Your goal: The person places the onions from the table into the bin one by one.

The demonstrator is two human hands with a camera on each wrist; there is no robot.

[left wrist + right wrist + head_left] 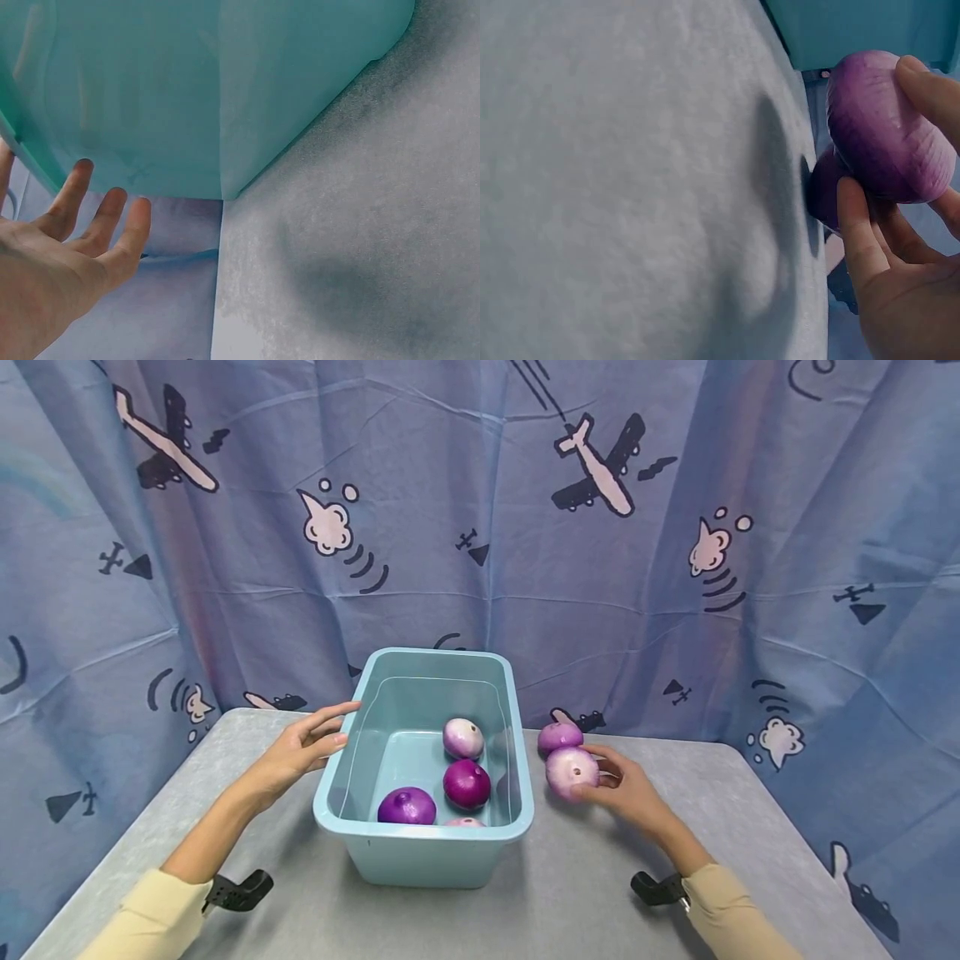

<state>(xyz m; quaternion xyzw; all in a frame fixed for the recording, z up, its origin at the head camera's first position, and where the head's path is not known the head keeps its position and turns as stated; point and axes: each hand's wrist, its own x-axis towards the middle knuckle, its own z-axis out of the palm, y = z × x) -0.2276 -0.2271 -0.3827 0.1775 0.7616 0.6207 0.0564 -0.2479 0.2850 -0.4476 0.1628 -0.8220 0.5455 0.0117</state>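
My right hand [633, 789] pinches a pale purple onion [572, 772] between thumb and fingers, to the right of the bin. In the right wrist view the held onion [889, 127] appears raised off the table. Just behind it, another purple onion [560, 737] rests on the table, partly hidden. My left hand [296, 756] is at the left side of the light blue plastic bin [423, 832], its fingers extended near the rim. Inside the bin lie several onions, among them a whitish-purple onion [463, 739], a dark magenta onion [467, 784] and a violet onion [407, 807].
A grey cloth-topped table [585, 893] carries everything. Behind it hangs a blue curtain [465, 485] printed with airplanes, close to the table's back edge. The front wall of the bin partly hides the nearest onions.
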